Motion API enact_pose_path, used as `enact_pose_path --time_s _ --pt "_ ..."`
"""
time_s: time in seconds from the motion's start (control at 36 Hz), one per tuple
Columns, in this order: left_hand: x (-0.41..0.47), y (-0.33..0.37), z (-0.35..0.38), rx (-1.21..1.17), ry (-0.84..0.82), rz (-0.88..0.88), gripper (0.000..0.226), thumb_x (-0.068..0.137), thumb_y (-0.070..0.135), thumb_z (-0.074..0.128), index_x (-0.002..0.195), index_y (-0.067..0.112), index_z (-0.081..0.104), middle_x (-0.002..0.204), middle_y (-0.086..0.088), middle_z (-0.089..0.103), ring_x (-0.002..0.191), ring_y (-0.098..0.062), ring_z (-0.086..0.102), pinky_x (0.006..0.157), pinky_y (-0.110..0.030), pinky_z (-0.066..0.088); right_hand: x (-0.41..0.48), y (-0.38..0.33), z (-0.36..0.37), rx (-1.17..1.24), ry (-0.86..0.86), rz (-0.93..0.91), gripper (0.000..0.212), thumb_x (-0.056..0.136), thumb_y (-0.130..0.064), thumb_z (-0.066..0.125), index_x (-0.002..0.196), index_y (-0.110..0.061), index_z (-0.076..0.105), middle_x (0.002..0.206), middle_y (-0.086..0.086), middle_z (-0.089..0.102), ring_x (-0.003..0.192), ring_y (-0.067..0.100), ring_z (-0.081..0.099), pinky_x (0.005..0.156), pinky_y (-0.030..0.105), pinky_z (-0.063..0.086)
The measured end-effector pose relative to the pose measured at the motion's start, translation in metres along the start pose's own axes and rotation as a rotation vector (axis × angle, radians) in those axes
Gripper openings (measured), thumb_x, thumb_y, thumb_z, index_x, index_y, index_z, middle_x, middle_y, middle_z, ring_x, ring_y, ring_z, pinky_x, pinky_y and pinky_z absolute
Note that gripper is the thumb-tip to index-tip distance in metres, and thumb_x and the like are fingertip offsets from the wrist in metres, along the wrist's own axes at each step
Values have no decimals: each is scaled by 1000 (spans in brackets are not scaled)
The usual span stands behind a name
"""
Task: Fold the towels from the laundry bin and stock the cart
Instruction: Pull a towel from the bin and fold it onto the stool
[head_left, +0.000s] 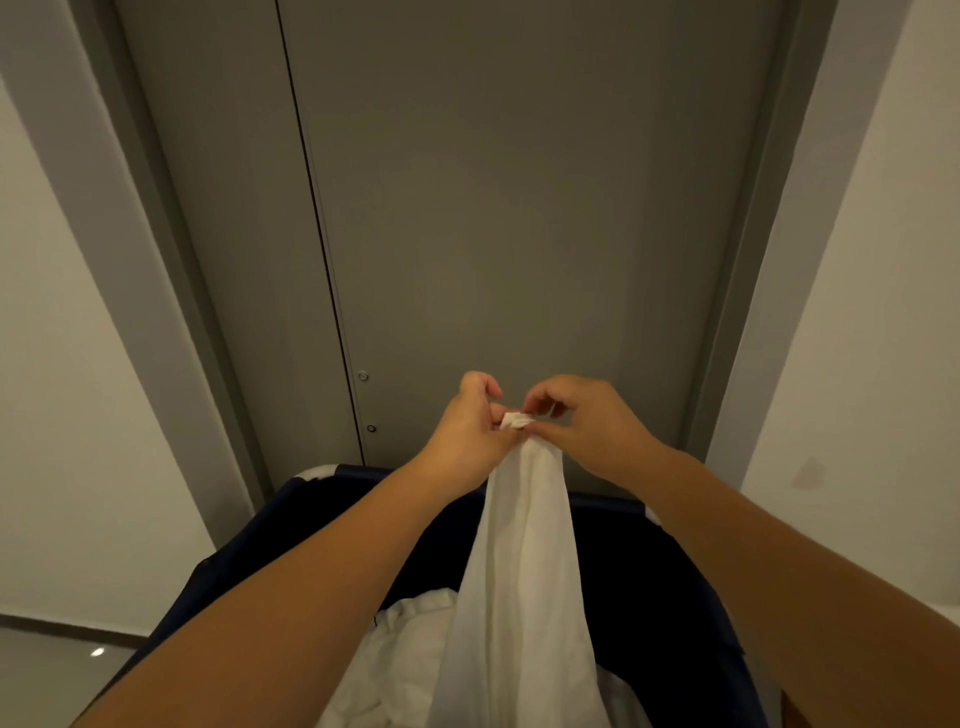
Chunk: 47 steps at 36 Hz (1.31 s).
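Two hands: I am pinching the top corner of one thin white cloth towel (519, 571) with my left hand (467, 431) and my right hand (582, 421), which are meeting on a small bunched tab of fabric.
Grip: both are narrow, thumb and fingertips of each hand holding that corner.
Towel: it is hanging straight down from my grip in long soft folds over the dark navy fabric laundry bin (675, 597), with its lower end running out of view.
Handling: I am judging it light, limp and not slippery. It is going to sag wherever I am not holding it, so the top corners are looking like the places to take.
Count: one towel raised, one bin, and one crumpled heap of white linen (400, 654) lying inside, too tangled for counting pieces.
Behind: one grey door (519, 208) is standing just beyond the bin.
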<state>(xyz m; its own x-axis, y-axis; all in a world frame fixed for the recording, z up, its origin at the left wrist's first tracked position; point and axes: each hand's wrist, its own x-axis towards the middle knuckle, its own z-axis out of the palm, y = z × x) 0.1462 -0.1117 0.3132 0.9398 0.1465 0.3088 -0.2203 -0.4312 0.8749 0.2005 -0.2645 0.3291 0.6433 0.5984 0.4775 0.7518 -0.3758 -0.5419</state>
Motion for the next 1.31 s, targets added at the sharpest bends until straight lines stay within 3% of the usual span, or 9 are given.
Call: enact_pose_path --time_s 0.19,0.39,0.47,0.56,0.67,0.86,0.94,1.11,1.31 --pt "5 -6 5 35 31 -44 40 85 12 70 100 19 34 77 -6 59 64 -8 47 53 -13 39 1 0 4 -190 -86 -61 11 94 -17 57 105 -15 58 88 -7 55 79 10 52 68 19 41" --pt "2 -12 12 -36 42 -57 39 80 12 76 95 20 41 88 -5 60 74 -10 57 65 -19 49 4 7 4 -390 -232 -111 9 94 -8 47 95 -10 56 93 0 44 80 20 51 75 39 48" --pt "-6 -24 17 145 5 -64 27 82 18 72 98 18 51 90 2 61 78 -11 60 68 -20 51 5 8 -2 -348 -164 -92 14 96 -9 44 103 -9 56 99 -3 42 84 19 50 78 32 45" --pt "-11 -37 20 253 24 -49 9 91 21 63 85 18 57 76 8 57 67 -6 54 56 -9 41 5 10 -10 -283 -62 -60 16 99 -12 42 106 -9 55 102 -2 43 86 16 49 79 26 41" --pt "-6 -33 21 204 60 -52 21 95 20 57 74 17 57 68 4 54 59 -7 48 50 -9 37 5 15 -14 -207 -18 21 11 99 -17 42 107 -16 50 97 -6 49 80 6 50 73 23 42" --pt "-1 -18 25 108 12 -40 15 97 21 52 83 23 56 74 6 56 63 -6 50 50 -9 37 5 20 -5 92 175 178 20 100 -14 41 115 -27 40 89 -15 55 81 2 55 67 15 42" --pt "-8 -22 26 74 33 -22 5 96 23 55 99 24 51 87 5 60 74 -8 57 60 -12 44 6 17 -7 86 157 147 23 100 -14 40 113 -32 36 82 -12 54 72 2 54 62 16 40" --pt "-18 -34 33 56 123 113 26 88 29 68 104 34 49 106 10 60 94 -5 61 83 -33 55 12 19 -14 -14 79 98 15 100 -16 40 107 -29 43 76 -5 54 63 9 50 59 22 41" --pt "-17 -24 31 -126 114 58 43 81 30 76 105 52 48 114 15 59 101 -7 61 87 -35 55 15 12 -18 -54 8 60 16 99 -17 45 107 -30 49 89 -22 53 80 -4 53 66 9 39"
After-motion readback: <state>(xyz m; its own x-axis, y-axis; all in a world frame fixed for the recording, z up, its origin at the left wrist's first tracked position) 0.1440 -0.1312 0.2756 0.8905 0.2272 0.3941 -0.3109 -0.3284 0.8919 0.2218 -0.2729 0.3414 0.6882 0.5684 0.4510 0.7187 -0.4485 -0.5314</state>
